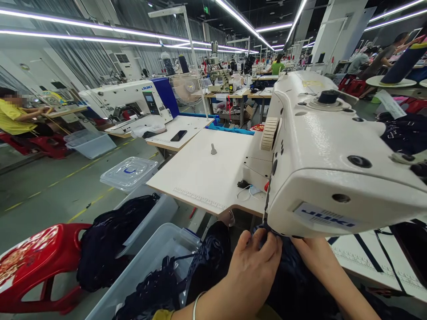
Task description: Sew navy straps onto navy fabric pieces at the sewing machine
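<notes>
A white sewing machine [347, 129] fills the right side, its head close in front of me. Navy fabric [291, 271] hangs from under the head down over my lap. My left hand [255, 269] is closed, its bent fingertips gripping the fabric's upper edge just left of the machine head. On the other side, my right hand [308, 249] reaches in beneath the head against the same fabric. The machine covers its fingers, so their hold does not show. The needle area is also hidden.
Clear plastic bins [167, 240] with navy pieces stand at lower left, beside a red stool [36, 262] with dark fabric. A white tabletop [207, 164] extends ahead; a phone [179, 135] lies on a farther table. Another person [16, 115] sits far left.
</notes>
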`<action>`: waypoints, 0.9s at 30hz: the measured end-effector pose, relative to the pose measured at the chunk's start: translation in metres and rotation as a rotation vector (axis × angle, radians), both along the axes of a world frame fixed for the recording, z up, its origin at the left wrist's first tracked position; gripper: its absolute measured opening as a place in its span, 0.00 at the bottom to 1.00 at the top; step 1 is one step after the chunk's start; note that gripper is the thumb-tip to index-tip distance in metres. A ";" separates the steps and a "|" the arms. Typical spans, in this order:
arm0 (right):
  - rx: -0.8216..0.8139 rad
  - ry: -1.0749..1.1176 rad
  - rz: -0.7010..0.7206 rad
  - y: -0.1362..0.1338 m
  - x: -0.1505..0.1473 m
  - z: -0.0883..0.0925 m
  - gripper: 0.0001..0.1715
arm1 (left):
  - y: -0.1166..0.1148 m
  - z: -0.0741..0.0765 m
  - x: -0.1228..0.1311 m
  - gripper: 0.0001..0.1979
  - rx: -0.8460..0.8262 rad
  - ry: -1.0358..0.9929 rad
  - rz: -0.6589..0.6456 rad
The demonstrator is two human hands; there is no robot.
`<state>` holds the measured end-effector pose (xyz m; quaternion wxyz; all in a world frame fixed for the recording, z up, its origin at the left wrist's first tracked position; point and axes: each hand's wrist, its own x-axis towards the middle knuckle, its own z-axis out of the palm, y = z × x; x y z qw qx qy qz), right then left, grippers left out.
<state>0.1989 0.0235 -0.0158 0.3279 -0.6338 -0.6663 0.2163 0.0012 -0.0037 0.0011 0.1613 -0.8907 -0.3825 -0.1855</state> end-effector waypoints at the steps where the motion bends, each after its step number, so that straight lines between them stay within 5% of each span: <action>1: 0.004 -0.001 0.003 0.000 0.000 0.000 0.23 | 0.001 0.000 -0.001 0.15 0.000 -0.010 -0.006; 21: -0.091 0.076 -0.047 -0.003 -0.001 0.002 0.19 | 0.004 0.002 0.001 0.15 -0.048 -0.049 -0.074; 27: -0.077 0.143 -0.070 -0.010 0.002 -0.001 0.20 | -0.007 0.016 -0.002 0.29 -0.256 -0.101 -0.100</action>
